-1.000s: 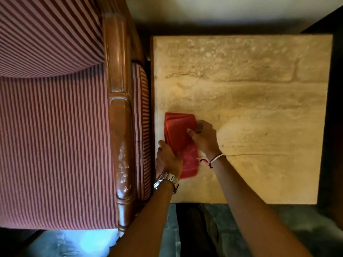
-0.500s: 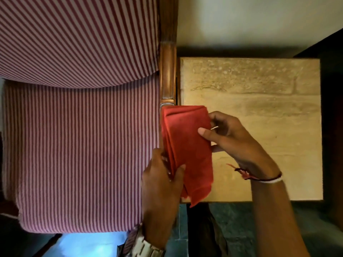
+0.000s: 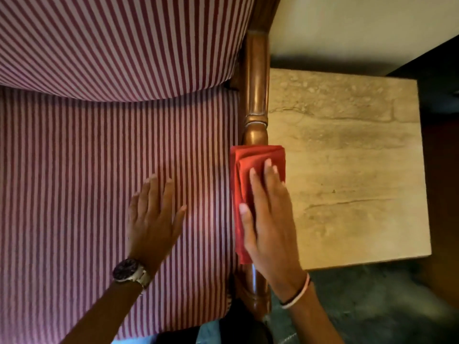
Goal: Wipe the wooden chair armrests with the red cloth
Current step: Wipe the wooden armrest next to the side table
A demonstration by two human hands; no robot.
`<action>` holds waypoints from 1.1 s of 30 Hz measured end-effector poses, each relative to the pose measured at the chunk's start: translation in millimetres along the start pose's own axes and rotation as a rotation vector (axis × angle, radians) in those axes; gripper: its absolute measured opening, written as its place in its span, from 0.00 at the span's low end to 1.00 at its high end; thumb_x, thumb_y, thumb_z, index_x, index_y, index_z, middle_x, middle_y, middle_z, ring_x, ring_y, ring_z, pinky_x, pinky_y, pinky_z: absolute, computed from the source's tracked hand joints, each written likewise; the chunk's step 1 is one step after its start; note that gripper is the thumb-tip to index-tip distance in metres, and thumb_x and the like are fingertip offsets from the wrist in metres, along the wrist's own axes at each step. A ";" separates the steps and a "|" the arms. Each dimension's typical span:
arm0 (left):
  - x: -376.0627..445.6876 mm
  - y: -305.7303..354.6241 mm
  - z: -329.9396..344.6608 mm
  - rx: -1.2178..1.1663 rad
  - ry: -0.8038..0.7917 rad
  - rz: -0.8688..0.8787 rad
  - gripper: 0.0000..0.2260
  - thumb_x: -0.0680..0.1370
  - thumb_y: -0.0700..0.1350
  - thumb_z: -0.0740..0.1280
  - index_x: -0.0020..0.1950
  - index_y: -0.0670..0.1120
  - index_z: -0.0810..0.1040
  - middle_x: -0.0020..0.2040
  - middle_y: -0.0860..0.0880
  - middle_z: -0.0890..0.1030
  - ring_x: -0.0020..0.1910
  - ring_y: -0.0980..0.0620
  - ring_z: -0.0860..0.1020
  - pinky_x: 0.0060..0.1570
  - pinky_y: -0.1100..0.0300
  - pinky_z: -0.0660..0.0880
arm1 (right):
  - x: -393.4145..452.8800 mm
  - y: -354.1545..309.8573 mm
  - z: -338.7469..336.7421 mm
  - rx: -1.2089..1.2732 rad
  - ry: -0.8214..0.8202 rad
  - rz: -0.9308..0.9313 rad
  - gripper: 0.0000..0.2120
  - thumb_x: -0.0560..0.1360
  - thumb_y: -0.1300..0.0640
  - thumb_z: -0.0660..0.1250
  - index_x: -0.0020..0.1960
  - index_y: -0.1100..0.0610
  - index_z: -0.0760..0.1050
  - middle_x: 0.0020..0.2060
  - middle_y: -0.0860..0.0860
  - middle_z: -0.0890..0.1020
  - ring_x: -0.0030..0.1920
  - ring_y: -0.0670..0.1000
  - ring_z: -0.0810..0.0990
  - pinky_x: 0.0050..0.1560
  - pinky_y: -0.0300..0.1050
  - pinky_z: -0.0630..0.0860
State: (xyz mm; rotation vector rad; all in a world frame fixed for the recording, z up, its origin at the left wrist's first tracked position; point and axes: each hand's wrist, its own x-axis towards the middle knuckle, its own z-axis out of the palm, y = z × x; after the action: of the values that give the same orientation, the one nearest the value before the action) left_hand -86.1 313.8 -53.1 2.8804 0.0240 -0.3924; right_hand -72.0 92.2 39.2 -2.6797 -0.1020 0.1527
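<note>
The folded red cloth (image 3: 250, 165) lies over the middle of the chair's right wooden armrest (image 3: 255, 95), which runs from top to bottom of the view. My right hand (image 3: 269, 219) presses flat on the cloth, fingers stretched along the armrest and pointing away from me. My left hand (image 3: 154, 217), with a watch on the wrist, rests flat and spread on the striped seat cushion (image 3: 74, 194), a short way left of the armrest and holding nothing. The armrest's part under the cloth is hidden.
A square beige stone-topped side table (image 3: 360, 157) stands right against the armrest's right side. The striped backrest cushion (image 3: 111, 45) fills the upper left. Dark floor (image 3: 372, 306) lies below the table, and a pale wall is beyond it.
The cloth came off the side table, where both hands held it, and went onto the armrest. My left hand let go and moved onto the seat; my right hand now presses the cloth down.
</note>
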 end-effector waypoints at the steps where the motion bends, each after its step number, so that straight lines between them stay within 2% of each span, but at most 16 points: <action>1: 4.1 -14.5 18.2 0.056 -0.004 0.057 0.32 0.82 0.58 0.54 0.79 0.38 0.66 0.79 0.31 0.64 0.77 0.33 0.66 0.74 0.35 0.67 | -2.6 1.3 12.1 -0.043 -0.015 -0.002 0.30 0.85 0.55 0.60 0.83 0.58 0.53 0.84 0.57 0.51 0.85 0.55 0.48 0.83 0.61 0.58; 5: 10.0 -50.7 79.3 0.167 0.140 0.142 0.31 0.84 0.57 0.50 0.82 0.40 0.58 0.82 0.35 0.57 0.80 0.36 0.61 0.77 0.39 0.61 | 24.1 3.7 29.4 -0.053 0.068 -0.025 0.29 0.86 0.55 0.57 0.84 0.58 0.51 0.85 0.57 0.48 0.85 0.56 0.45 0.84 0.58 0.55; 8: 14.6 -55.5 93.9 0.202 0.192 0.164 0.32 0.83 0.57 0.50 0.84 0.42 0.52 0.84 0.38 0.51 0.84 0.40 0.51 0.81 0.44 0.49 | 82.9 5.2 25.1 -0.037 0.098 -0.009 0.29 0.86 0.56 0.59 0.82 0.63 0.53 0.83 0.64 0.49 0.85 0.61 0.47 0.84 0.59 0.55; 10: 12.1 -51.8 91.8 0.188 0.207 0.166 0.31 0.84 0.57 0.50 0.84 0.43 0.50 0.84 0.38 0.52 0.83 0.41 0.50 0.81 0.46 0.46 | 113.6 4.8 19.8 -0.056 0.102 0.026 0.28 0.86 0.56 0.57 0.82 0.65 0.54 0.82 0.67 0.51 0.84 0.64 0.48 0.86 0.54 0.50; 12: 12.4 -49.5 86.3 0.171 0.207 0.149 0.31 0.84 0.57 0.50 0.83 0.43 0.50 0.83 0.37 0.56 0.83 0.40 0.55 0.81 0.47 0.47 | 107.7 5.2 23.3 -0.081 0.109 0.018 0.27 0.87 0.56 0.56 0.82 0.64 0.54 0.82 0.67 0.52 0.84 0.64 0.48 0.86 0.49 0.47; 14: 10.4 -48.3 84.0 0.172 0.204 0.150 0.31 0.84 0.57 0.50 0.83 0.43 0.51 0.82 0.36 0.59 0.82 0.39 0.59 0.81 0.46 0.50 | 59.2 3.5 28.2 -0.082 0.098 0.026 0.28 0.87 0.56 0.56 0.83 0.61 0.52 0.84 0.64 0.50 0.85 0.61 0.46 0.86 0.51 0.49; 17: 9.9 -50.8 84.9 0.186 0.185 0.148 0.31 0.84 0.58 0.50 0.84 0.43 0.51 0.83 0.37 0.57 0.83 0.40 0.56 0.81 0.48 0.46 | -41.7 -5.2 36.0 -0.113 0.005 0.080 0.30 0.86 0.55 0.55 0.84 0.56 0.47 0.85 0.57 0.45 0.85 0.57 0.43 0.83 0.59 0.58; 19: 9.2 -51.1 88.8 0.182 0.196 0.144 0.31 0.84 0.58 0.49 0.84 0.43 0.52 0.83 0.37 0.55 0.83 0.42 0.53 0.81 0.48 0.46 | -76.7 -5.7 38.8 -0.144 -0.023 0.102 0.32 0.85 0.54 0.56 0.84 0.55 0.45 0.85 0.55 0.44 0.85 0.58 0.44 0.82 0.61 0.60; 22: 12.2 -49.7 91.1 0.179 0.214 0.141 0.31 0.84 0.58 0.49 0.84 0.43 0.52 0.83 0.37 0.55 0.83 0.40 0.55 0.80 0.45 0.52 | -37.7 -0.5 37.6 -0.159 0.022 0.044 0.33 0.83 0.57 0.58 0.84 0.57 0.49 0.85 0.57 0.46 0.85 0.59 0.45 0.84 0.59 0.57; 25: 13.1 -50.6 91.3 0.190 0.242 0.161 0.31 0.84 0.57 0.49 0.84 0.43 0.50 0.83 0.37 0.57 0.82 0.39 0.59 0.79 0.43 0.56 | 44.3 5.8 32.8 -0.118 0.122 -0.014 0.28 0.84 0.58 0.56 0.82 0.62 0.56 0.83 0.64 0.54 0.84 0.62 0.49 0.82 0.60 0.61; 27: 12.1 -48.9 92.2 0.203 0.257 0.154 0.31 0.84 0.57 0.48 0.84 0.44 0.50 0.83 0.37 0.56 0.82 0.40 0.58 0.79 0.44 0.56 | 59.4 6.2 34.9 -0.109 0.168 0.014 0.27 0.85 0.58 0.55 0.82 0.62 0.56 0.83 0.64 0.55 0.84 0.62 0.51 0.81 0.58 0.62; 30: 9.0 -47.8 87.7 0.193 0.266 0.159 0.31 0.84 0.57 0.48 0.84 0.43 0.52 0.83 0.37 0.57 0.82 0.40 0.58 0.79 0.44 0.57 | -5.7 -0.2 37.7 -0.127 0.113 0.067 0.29 0.86 0.57 0.57 0.84 0.58 0.51 0.85 0.59 0.50 0.85 0.57 0.47 0.82 0.58 0.61; 33: 9.7 -47.4 87.9 0.206 0.270 0.159 0.31 0.84 0.57 0.49 0.83 0.42 0.53 0.82 0.37 0.58 0.82 0.40 0.58 0.80 0.43 0.58 | -66.8 -3.1 37.5 -0.137 0.006 0.094 0.34 0.84 0.56 0.59 0.84 0.55 0.46 0.85 0.56 0.46 0.85 0.57 0.45 0.82 0.60 0.60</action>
State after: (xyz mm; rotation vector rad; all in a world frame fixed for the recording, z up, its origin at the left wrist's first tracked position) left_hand -102.0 339.3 -148.8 3.0873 -0.2103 0.0265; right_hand -143.0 104.9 13.2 -2.8226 0.0160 0.1721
